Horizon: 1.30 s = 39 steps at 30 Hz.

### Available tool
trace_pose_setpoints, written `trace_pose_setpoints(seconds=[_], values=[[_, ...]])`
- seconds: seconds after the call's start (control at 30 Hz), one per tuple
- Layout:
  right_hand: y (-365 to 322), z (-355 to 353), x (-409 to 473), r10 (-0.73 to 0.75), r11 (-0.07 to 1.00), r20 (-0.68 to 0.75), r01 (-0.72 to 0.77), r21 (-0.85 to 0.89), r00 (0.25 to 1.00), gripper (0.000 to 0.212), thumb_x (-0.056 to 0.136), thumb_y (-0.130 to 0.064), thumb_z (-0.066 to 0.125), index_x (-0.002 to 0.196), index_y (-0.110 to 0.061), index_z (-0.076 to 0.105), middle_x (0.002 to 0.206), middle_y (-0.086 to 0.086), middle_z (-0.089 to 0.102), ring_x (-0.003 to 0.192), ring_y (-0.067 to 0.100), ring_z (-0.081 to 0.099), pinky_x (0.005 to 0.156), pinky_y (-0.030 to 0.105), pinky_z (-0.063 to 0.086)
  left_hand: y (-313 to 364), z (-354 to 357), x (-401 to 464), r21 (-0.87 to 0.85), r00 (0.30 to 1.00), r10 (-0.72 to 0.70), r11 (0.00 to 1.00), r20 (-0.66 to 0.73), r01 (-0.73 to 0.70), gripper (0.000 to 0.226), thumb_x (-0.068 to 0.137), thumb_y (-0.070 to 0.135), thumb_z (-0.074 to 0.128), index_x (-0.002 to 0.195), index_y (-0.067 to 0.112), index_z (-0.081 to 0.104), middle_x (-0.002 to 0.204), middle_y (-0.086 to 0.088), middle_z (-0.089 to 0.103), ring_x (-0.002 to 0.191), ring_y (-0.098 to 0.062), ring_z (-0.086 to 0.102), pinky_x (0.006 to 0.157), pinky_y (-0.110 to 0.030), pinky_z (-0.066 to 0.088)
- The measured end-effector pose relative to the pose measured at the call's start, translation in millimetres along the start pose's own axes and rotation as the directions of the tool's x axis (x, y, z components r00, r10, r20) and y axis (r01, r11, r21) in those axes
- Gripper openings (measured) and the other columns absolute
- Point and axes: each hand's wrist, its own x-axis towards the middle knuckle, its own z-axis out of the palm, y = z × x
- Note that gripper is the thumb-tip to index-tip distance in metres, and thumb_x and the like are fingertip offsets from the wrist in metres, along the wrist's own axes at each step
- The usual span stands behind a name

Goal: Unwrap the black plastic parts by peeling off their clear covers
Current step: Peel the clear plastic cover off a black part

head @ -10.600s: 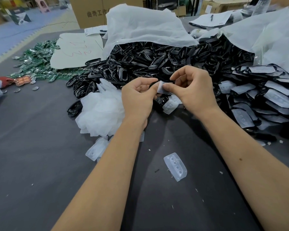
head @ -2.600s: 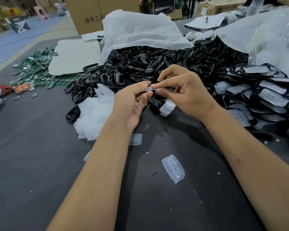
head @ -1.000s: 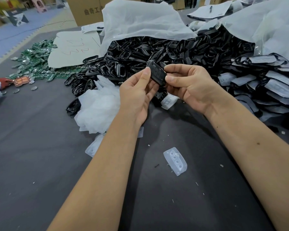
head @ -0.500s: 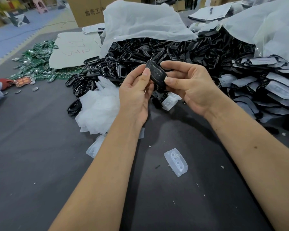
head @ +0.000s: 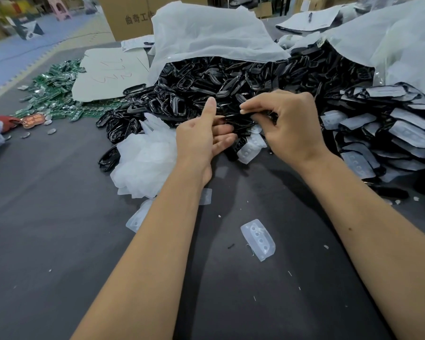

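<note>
While left hand [head: 201,141] steadies, right hand [head: 287,126] apparently pinches black part [head: 238,120].

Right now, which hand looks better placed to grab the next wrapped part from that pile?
Probably the right hand: the still-covered parts are stacked on its side. It grips a black part, though, which must go first. The left hand lies nearer the peeled covers.

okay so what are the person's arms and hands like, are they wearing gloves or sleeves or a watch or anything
Both hands, the left hand and the right hand, are bare: no gloves, and no rings show. Both forearms are bare for as far as the head view shows them, with no sleeve edge, watch or wristband in sight. Fingernails look short and unpainted.
</note>
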Motion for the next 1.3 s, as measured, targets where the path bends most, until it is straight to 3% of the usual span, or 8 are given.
trace_pose_setpoints(seconds=[0.17,0.33,0.5,0.57,0.73,0.93,1.17,1.3], values=[[-4,2,0,-0.084,0.996,0.019,0.084,-0.038,0.996,0.03,0.083,0.008,0.073,0.101,-0.014,0.082,0.101,0.001,0.074,0.096,0.011,0.069,0.09,0.025,0.055,-3,-4,0,0.03,0.998,0.03,0.999,0.047,-0.031,0.02,0.093,0.016,0.079,0.08,0.004,0.069,0.062,-0.004,0.069,0.053,-0.013,0.066,0.05,-0.016,0.051],[-7,2,-1,0.033,0.999,-0.131,-0.032,0.009,0.991,0.048,0.078,0.018,0.053,0.107,-0.01,0.08,0.104,-0.001,0.076,0.102,0.009,0.07,0.091,0.021,0.055,-6,-5,-2,0.024,0.993,0.109,0.994,0.051,-0.11,0.007,0.09,0.002,0.079,0.092,0.002,0.072,0.068,-0.004,0.072,0.056,-0.013,0.068,0.054,-0.017,0.053],[-4,11,0,0.398,0.897,0.018,-0.394,0.2,0.917,0.01,0.095,-0.022,0.071,0.095,-0.016,0.079,0.077,-0.004,0.073,0.071,0.017,0.071,0.07,0.041,0.061,-11,-3,-3,0.109,0.966,0.247,0.961,0.073,-0.254,0.009,0.091,0.001,0.077,0.091,0.006,0.069,0.058,0.001,0.067,0.051,-0.013,0.066,0.054,-0.02,0.054],[-2,14,-1,0.433,0.87,0.091,-0.442,0.22,0.897,0.023,0.091,-0.037,0.077,0.081,-0.016,0.077,0.063,0.001,0.07,0.056,0.016,0.067,0.058,0.038,0.057,-12,-3,-2,0.143,0.953,0.289,0.943,0.091,-0.3,0.01,0.092,0.0,0.076,0.089,0.008,0.069,0.056,0.002,0.066,0.05,-0.013,0.065,0.055,-0.023,0.055],[3,17,-1,0.468,0.84,0.115,-0.482,0.251,0.876,0.025,0.086,-0.03,0.083,0.067,-0.018,0.073,0.054,0.002,0.067,0.042,0.008,0.059,0.05,0.026,0.047,-15,-2,0,0.269,0.946,0.315,0.906,0.081,-0.325,0.014,0.091,0.004,0.077,0.083,0.01,0.068,0.069,-0.016,0.07,0.053,-0.019,0.066,0.055,-0.028,0.053],[3,18,-2,0.409,0.883,0.137,-0.429,0.191,0.902,0.017,0.093,-0.018,0.076,0.078,-0.012,0.078,0.059,0.004,0.07,0.048,0.012,0.068,0.05,0.027,0.054,-16,-3,3,0.329,0.964,0.265,0.91,0.012,-0.254,0.018,0.09,0.008,0.076,0.078,0.012,0.064,0.085,-0.026,0.073,0.056,-0.024,0.066,0.052,-0.028,0.048],[0,19,-1,0.348,0.931,0.093,-0.356,0.081,0.933,0.022,0.102,-0.01,0.059,0.094,0.001,0.076,0.068,0.009,0.071,0.058,0.017,0.068,0.065,0.036,0.058,-19,-2,3,0.422,0.938,0.347,0.849,0.01,-0.318,0.018,0.092,0.016,0.079,0.083,0.007,0.066,0.065,-0.009,0.072,0.048,-0.015,0.066,0.048,-0.026,0.049],[-3,20,0,0.363,0.914,0.12,-0.378,0.147,0.924,0.026,0.105,-0.012,0.056,0.125,-0.01,0.073,0.071,-0.004,0.068,0.058,0.002,0.061,0.071,0.02,0.054,-20,-4,4,0.476,0.929,0.37,0.817,0.0,-0.325,0.02,0.092,0.018,0.08,0.082,0.009,0.064,0.062,-0.005,0.071,0.051,-0.017,0.071,0.051,-0.03,0.054]])
